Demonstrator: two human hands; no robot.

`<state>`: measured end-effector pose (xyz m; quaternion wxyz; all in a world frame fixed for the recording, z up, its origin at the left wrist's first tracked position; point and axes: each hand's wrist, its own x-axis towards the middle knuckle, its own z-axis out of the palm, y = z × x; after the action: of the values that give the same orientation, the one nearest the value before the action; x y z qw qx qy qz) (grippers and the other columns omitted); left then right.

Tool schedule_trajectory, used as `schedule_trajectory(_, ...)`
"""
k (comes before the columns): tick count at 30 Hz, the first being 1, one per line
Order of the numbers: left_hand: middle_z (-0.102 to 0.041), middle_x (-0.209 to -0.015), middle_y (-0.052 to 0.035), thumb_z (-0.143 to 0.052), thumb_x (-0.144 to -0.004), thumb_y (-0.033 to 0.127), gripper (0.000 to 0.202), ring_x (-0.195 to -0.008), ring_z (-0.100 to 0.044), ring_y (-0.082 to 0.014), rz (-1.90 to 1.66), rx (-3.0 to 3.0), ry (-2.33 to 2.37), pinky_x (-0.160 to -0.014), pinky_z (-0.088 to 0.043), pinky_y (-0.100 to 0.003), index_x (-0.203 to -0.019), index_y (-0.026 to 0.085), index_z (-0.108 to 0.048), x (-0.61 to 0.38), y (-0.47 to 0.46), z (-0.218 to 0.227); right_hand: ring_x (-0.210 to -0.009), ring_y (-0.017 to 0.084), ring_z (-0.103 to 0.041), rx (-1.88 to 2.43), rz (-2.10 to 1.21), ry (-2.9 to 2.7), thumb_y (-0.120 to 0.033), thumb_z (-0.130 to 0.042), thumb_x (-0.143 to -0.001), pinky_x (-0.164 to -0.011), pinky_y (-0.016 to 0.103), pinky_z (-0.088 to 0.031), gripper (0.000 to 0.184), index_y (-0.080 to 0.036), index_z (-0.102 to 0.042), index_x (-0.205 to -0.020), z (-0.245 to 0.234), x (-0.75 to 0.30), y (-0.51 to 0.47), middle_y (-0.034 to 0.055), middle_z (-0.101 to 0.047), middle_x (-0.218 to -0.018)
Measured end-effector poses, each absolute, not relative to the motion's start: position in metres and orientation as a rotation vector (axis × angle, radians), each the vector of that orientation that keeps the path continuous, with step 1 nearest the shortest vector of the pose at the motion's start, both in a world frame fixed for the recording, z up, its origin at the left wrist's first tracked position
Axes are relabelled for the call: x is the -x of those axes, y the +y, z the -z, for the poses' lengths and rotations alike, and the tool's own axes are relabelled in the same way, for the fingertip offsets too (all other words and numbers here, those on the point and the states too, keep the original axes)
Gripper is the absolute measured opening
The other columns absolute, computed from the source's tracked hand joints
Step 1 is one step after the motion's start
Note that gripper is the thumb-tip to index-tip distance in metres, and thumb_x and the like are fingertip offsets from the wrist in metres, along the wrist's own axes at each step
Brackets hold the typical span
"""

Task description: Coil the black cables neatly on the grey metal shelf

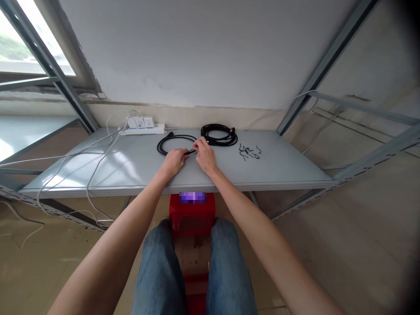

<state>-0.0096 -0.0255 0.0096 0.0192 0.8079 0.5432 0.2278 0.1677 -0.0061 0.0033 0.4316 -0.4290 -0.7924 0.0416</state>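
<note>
A thin black cable (160,145) lies in a loose loop on the grey shelf, its plug end at the loop's far side. My left hand (175,161) rests on the near side of that loop, fingers closed round the cable. Just to the right, my right hand (205,154) pinches the same cable near one end, thumb and forefinger together. A thicker black cable coil (219,134) lies behind my right hand, apart from it. Several short black twist ties (250,152) are scattered to the right of the hands.
At the back left stands a white power strip (142,129) with chargers plugged in. White cords (95,173) run from it over the shelf (282,168) and down its front edge. Metal uprights (315,74) flank the shelf. Below it sits a red plastic stool (192,218) between my knees.
</note>
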Motion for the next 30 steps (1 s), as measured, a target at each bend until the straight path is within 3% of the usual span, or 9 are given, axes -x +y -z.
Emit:
schedule_trajectory(11, -0.078, -0.115, -0.0178, -0.046, -0.106, 0.028, 0.026, -0.111, -0.072, -0.0339, -0.651, -2.481, 1.746, -0.086, -0.049, -0.036, -0.116, 0.020, -0.068, 0.0071, -0.0275, -0.0104, -0.096, 0.022, -0.064, 1.065, -0.179, -1.986, -0.003, -0.039, -0.092, -0.084, 0.032, -0.051, 0.030, -0.023, -0.060, -0.098, -0.0016, -0.1701, -0.0020, 0.0080, -0.061, -0.110)
schedule_trajectory(17, -0.079, -0.112, -0.0178, -0.048, -0.106, 0.029, 0.031, -0.108, -0.073, -0.0360, -0.665, -2.461, 1.775, -0.085, -0.049, -0.038, -0.131, 0.018, -0.062, 0.0086, -0.0251, -0.0078, -0.095, 0.022, -0.062, 1.068, -0.144, -2.006, -0.003, -0.041, -0.093, -0.083, 0.032, -0.049, 0.028, -0.023, -0.059, -0.096, -0.0028, -0.1699, -0.0039, 0.0080, -0.062, -0.110)
schedule_trajectory(30, -0.077, -0.109, -0.0154, -0.047, -0.104, 0.027, 0.025, -0.103, -0.073, -0.0343, -0.695, -2.457, 1.766, -0.084, -0.050, -0.039, -0.124, 0.021, -0.061, 0.0095, -0.0264, -0.0078, -0.090, 0.022, -0.061, 1.071, -0.129, -1.984, -0.007, -0.040, -0.096, -0.078, 0.032, -0.047, 0.026, -0.023, -0.060, -0.097, -0.0024, -0.1692, -0.0022, 0.0079, -0.062, -0.109)
